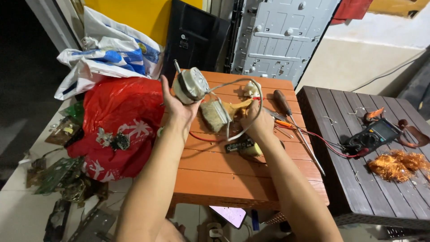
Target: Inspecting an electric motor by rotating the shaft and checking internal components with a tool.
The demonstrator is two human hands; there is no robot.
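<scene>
Hands up over orange slatted table [215, 177]. Left hand [177, 107] closed around small electric motor [190, 85], shaft pointing up and away, lifted clear of the tabletop, seemingly so its side faces the brush. Right hand [259, 121] wrapped on the wooden handle of a paintbrush [219, 114], bristles just beside the motor's lower edge. Grey cable [244, 107] loops from the motor over the right wrist. Screwdriver [286, 112] lies near the right hand; multimeter [374, 134] rests on the dark table [358, 197] to the right, leads trailing across, with a copper wire tangle [394, 165] close by. Red plastic bag [118, 127] with white print slumps left of the table, white-and-blue bags [112, 56] piled behind it, and circuit boards [56, 172] on the floor.
</scene>
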